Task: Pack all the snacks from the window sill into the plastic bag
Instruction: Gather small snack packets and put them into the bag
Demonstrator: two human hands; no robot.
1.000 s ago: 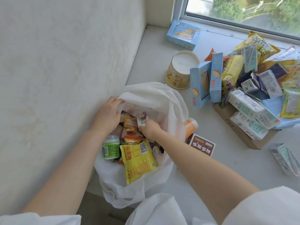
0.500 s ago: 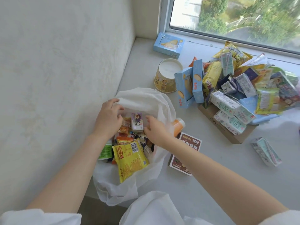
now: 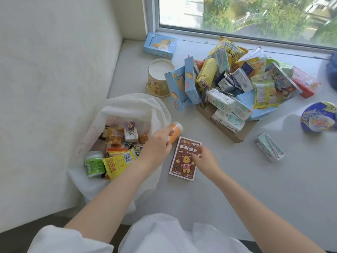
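Note:
The white plastic bag [image 3: 131, 105] lies open at the sill's left end against the wall. Inside it are a yellow packet [image 3: 118, 162], a green tub [image 3: 94, 163], a small carton [image 3: 130, 133] and other wrapped snacks. My left hand [image 3: 156, 145] reaches over the bag's right rim, and its straight fingers touch an orange bottle [image 3: 176, 130] lying beside the bag. My right hand [image 3: 205, 158] has its fingers curled on the right edge of a flat brown snack box [image 3: 183, 161] just right of the bag.
A heap of snack packets and cartons [image 3: 237, 83] sits on a cardboard tray [image 3: 235, 134] at the back right. Near it are a paper cup [image 3: 158, 77], blue boxes [image 3: 160, 45], a loose carton [image 3: 269, 147] and a noodle bowl [image 3: 319, 116]. The wall stands on the left.
Both hands have come out of the bag. The left let go of the bag's rim and moved right to the orange bottle. The right moved onto the brown box.

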